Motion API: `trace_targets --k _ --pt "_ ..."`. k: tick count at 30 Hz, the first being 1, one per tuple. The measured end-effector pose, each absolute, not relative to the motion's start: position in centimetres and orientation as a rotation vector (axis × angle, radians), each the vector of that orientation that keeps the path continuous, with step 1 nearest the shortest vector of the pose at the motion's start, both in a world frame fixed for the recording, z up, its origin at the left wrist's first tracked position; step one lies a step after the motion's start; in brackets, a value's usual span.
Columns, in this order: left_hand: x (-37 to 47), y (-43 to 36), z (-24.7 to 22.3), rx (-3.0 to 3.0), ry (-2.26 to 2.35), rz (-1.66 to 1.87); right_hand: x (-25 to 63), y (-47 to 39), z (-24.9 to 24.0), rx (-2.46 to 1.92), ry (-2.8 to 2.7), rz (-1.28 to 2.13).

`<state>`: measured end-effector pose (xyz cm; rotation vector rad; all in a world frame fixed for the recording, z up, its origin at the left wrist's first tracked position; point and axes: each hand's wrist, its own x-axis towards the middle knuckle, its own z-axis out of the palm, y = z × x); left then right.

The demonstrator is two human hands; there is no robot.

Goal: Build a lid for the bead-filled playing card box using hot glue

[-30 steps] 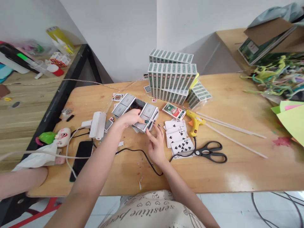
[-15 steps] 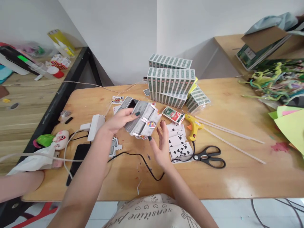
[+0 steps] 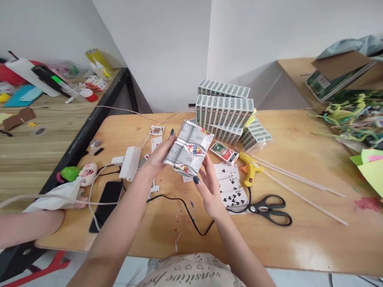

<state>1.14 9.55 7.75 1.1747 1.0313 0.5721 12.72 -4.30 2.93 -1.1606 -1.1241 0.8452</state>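
Observation:
A box-like object made of patterned grey playing cards [image 3: 191, 148] is raised over the table between both hands. My left hand [image 3: 161, 155] grips its left side, thumb along the edge. My right hand [image 3: 209, 185] holds its lower right corner, with the thumb at the front edge. Colourful bits show at the gaps between the cards. Just right of my right hand lie fanned playing cards [image 3: 230, 183], face up. Behind them sits a red and green card box [image 3: 224, 152]. A yellow glue gun [image 3: 250, 169] rests beside the cards.
Stacked card boxes [image 3: 224, 111] stand at the back. Black scissors [image 3: 271, 210] and white sticks [image 3: 305, 195] lie right. A white power strip [image 3: 130, 163] and a black phone [image 3: 106, 205] are left. A black cord crosses the front. Another person's arm [image 3: 32, 229] reaches in at left.
The card object has turned and its patterned top faces the camera more. My right hand has closed on its corner. My left hand has shifted along its left side. The view has swung left.

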Motion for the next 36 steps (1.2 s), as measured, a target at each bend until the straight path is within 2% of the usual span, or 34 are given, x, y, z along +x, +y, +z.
trace_targets --k 7,22,31,36 --pt "0.3 8.6 8.7 1.212 0.922 0.574 12.4 -4.4 3.1 -1.266 -1.132 0.754" --pt "-1.0 7.0 11.1 1.420 0.848 0.580 11.8 -4.9 3.7 -1.216 -1.072 0.808" --pt "0.0 4.1 10.1 1.260 0.818 0.587 14.2 -2.9 5.7 -1.283 -0.956 0.766" --pt "0.9 4.3 10.1 1.060 0.793 0.621 15.6 -2.1 4.2 -1.353 -0.893 0.735"
